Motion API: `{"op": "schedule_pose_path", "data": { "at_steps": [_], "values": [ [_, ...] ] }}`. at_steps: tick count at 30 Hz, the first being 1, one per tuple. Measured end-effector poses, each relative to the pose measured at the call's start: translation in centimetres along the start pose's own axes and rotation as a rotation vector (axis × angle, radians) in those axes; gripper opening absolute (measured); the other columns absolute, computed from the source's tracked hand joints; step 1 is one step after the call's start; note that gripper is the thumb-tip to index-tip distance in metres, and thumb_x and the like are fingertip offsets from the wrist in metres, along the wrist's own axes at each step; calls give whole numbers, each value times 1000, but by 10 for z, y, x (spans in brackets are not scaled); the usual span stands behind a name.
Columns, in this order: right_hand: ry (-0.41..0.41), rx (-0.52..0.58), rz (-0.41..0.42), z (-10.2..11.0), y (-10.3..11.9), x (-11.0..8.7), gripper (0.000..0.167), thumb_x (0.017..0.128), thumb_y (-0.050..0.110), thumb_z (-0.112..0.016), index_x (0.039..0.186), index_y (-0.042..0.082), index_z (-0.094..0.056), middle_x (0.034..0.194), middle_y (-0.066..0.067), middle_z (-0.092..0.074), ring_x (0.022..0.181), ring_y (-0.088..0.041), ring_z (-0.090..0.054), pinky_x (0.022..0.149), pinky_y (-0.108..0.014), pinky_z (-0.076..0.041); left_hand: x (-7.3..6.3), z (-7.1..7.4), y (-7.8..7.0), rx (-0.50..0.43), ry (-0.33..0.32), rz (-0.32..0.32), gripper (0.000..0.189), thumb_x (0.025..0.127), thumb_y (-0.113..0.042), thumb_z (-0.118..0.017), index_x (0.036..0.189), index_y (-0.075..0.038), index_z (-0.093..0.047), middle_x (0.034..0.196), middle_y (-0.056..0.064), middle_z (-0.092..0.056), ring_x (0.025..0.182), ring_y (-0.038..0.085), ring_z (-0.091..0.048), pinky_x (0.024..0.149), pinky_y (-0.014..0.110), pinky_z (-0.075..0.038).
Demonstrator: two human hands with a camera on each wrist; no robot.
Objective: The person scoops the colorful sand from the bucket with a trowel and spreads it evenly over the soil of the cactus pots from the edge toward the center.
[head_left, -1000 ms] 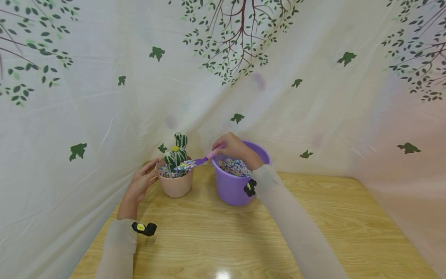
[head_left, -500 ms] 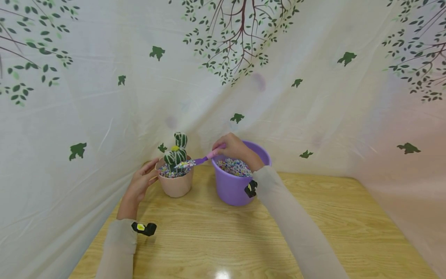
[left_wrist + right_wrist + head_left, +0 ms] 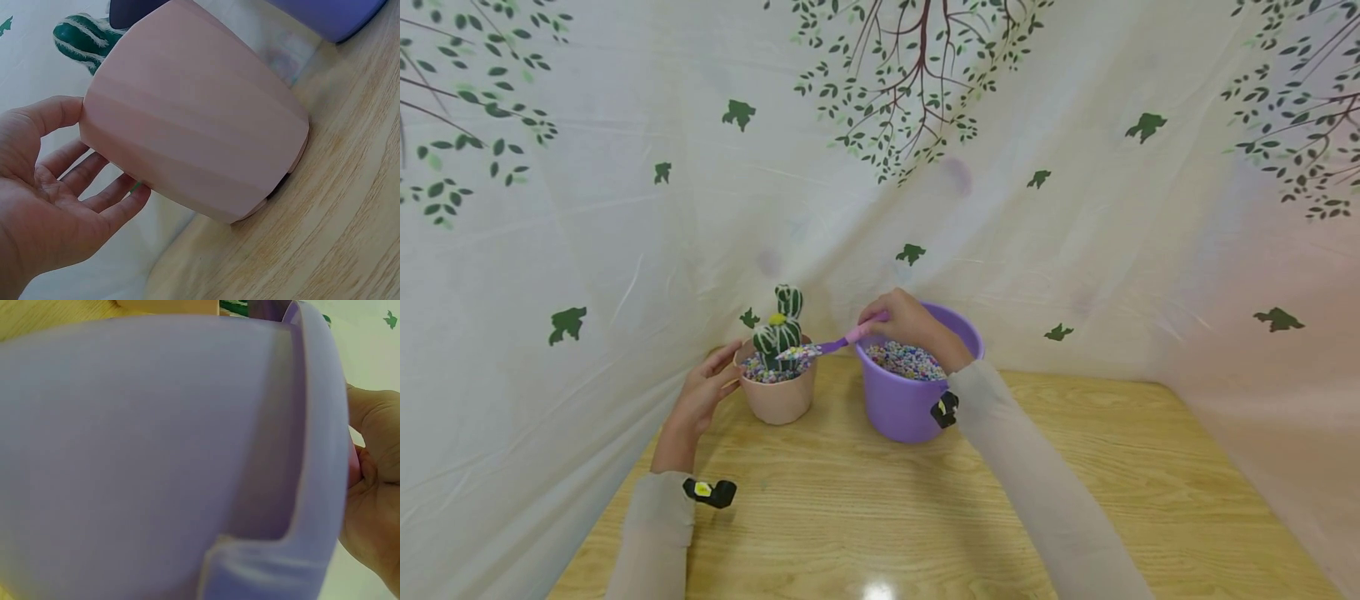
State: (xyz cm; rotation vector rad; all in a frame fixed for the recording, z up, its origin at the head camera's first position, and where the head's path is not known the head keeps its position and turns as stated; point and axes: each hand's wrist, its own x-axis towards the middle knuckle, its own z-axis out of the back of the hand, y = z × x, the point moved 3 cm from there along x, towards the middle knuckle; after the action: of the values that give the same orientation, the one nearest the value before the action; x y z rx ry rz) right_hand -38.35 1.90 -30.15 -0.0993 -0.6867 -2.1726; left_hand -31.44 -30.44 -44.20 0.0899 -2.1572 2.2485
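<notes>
Left hand: fingers extended and slightly bent, spread apart, laid against the left side of the pink pot; thumb tip at the pot's rim in the left wrist view.

Right hand: fingers closed on the pink handle of a small shovel, to the right of the pot and above the purple bucket.

Shovel: purple blade toward the pot, loaded with multicoloured beads, over the pot's opening and in front of the cactus; nearly level, handle end raised.

Pot: upright on the wooden table, holding the green, white-striped cactus with a yellow flower, and beads around its base.

Bucket: upright, just to the right of the pot, apart from it; beads inside.

Changes against one second ago: right wrist shifted slightly away from the pot and toward the person; blade over the pot in both. Left hand, pot and bucket unchanged in place.

Pose: left forearm reaching forward from the near side of the pot, palm turned toward it; right forearm slanting in from the pot's near right, wrist across the bucket's rim, knuckles uppermost.
</notes>
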Motion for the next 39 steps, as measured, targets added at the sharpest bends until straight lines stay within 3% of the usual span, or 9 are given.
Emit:
{"op": "schedule_pose_path", "data": {
  "at_steps": [5, 10, 13, 15, 19, 22, 26, 32, 39],
  "values": [
    [3, -11, 5, 1, -1, -1, 20, 92, 17, -76, 102, -1, -80, 100, -14, -79, 91, -25, -75, 87, -35, -61, 1, 1, 1, -4, 1, -5, 64, 107, -20, -53, 163, -11, -23, 172, 10, -14, 155, 31, -25, 92, 9, -47],
    [7, -14, 8, 1, -2, 1, 20, 91, 17, -77, 102, 0, -80, 101, -14, -79, 92, -24, -74, 87, -35, -60, 0, 0, 0, 6, 0, -3, 64, 107, -22, -54, 163, -11, -23, 171, 12, -15, 128, 2, -52, 93, 10, -48],
    [7, -11, 21, 0, -3, 2, 20, 91, 18, -77, 101, 1, -80, 100, -13, -79, 89, -22, -74, 85, -33, -60, -1, 0, -1, 13, -2, 2, 64, 107, -21, -53, 163, -12, -23, 171, 12, -16, 114, -10, -52, 101, 16, -49],
    [9, -8, 32, 0, -3, 2, 20, 91, 19, -77, 100, 1, -80, 98, -12, -80, 86, -22, -74, 83, -31, -61, -1, 0, -1, 18, -5, 9, 63, 107, -21, -53, 163, -13, -23, 171, 11, -16, 119, -6, -53, 108, 23, -48],
    [13, -5, 48, -1, -3, 3, 19, 91, 18, -77, 99, 1, -80, 97, -12, -80, 84, -21, -73, 81, -29, -60, 0, -1, -1, 13, -5, 20, 63, 108, -20, -52, 163, -14, -23, 171, 10, -16, 145, 18, -41, 119, 35, -42],
    [19, -6, 54, -3, -4, 4, 19, 92, 17, -77, 101, 1, -80, 98, -12, -80, 85, -21, -73, 82, -30, -60, 1, -1, -1, 5, -5, 19, 63, 108, -19, -52, 163, -13, -23, 171, 10, -17, 153, 29, -29, 115, 30, -44],
    [29, -8, 51, -3, -3, 4, 20, 92, 17, -76, 103, 0, -80, 100, -13, -79, 87, -21, -73, 83, -31, -60, 2, 0, 0, 7, -7, 16, 63, 107, -19, -53, 163, -13, -23, 171, 11, -18, 153, 30, -28, 111, 26, -46],
    [19, 12, 43, -2, 0, 2, 18, 92, 17, -77, 100, 1, -79, 98, -12, -79, 83, -19, -71, 81, -30, -59, 3, 0, 0, 5, -6, 13, 64, 107, -18, -53, 163, -13, -23, 171, 10, -17, 154, 31, -26, 120, 40, -40],
    [-4, 11, 64, -1, 1, 0, 14, 93, 15, -76, 97, 1, -78, 92, -11, -79, 71, -13, -61, 73, -24, -53, 3, 0, 0, 5, -1, 6, 64, 107, -19, -53, 163, -12, -23, 171, 11, -17, 154, 32, -25, 113, 29, -45]
  ]
}}
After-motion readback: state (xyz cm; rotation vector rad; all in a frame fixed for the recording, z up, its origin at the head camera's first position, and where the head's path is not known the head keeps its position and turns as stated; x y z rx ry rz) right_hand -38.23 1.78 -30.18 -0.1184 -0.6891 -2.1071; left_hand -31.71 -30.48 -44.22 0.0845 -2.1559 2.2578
